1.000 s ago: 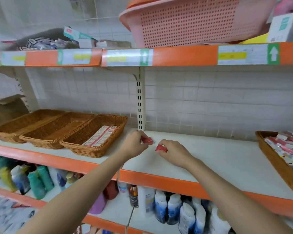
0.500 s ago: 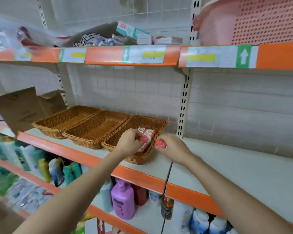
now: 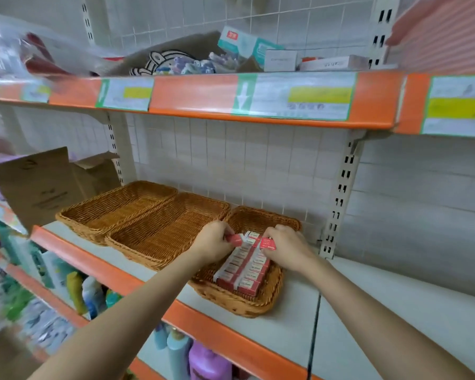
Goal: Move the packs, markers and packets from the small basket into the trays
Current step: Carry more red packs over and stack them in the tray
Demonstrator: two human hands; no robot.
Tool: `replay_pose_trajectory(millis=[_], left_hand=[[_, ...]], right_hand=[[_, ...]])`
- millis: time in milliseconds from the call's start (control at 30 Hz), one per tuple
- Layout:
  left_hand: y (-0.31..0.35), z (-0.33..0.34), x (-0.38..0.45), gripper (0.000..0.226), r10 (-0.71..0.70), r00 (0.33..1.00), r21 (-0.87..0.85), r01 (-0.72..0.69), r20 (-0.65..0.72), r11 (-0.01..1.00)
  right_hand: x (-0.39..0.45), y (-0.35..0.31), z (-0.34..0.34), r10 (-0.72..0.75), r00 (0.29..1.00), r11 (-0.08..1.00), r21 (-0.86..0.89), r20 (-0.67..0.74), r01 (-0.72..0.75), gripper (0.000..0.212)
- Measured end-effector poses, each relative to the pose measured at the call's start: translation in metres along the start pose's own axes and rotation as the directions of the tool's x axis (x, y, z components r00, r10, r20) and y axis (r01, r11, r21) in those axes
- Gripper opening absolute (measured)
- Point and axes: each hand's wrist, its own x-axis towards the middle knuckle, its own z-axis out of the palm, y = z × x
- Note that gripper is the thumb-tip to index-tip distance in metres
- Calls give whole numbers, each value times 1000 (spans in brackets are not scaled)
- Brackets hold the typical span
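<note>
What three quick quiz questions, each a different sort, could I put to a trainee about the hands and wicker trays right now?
1. True or false: the left hand holds nothing.
2. Which wicker tray holds the rows of red-and-white packs? A the left tray; B the middle tray; C the right tray.
3. Fill in: the right hand pinches a small ____ pack.

Key: 1 false, it grips a small pack; 2 C; 3 red.

Three wicker trays point(image 3: 159, 231), two hands point(image 3: 214, 242), two held packs point(image 3: 235, 239).
</note>
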Motion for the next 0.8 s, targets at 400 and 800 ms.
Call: replay_pose_trajectory(millis=[400,800], left_hand=[[-28,27,88,27,362,893,96,-398,268,912],[-39,41,88,31,511,820,167,-559,257,812]], right_hand=[[38,-12,24,261,965,946,-201,17,-253,30],[35,-14,35,301,935,942,-92,-188,-322,27]])
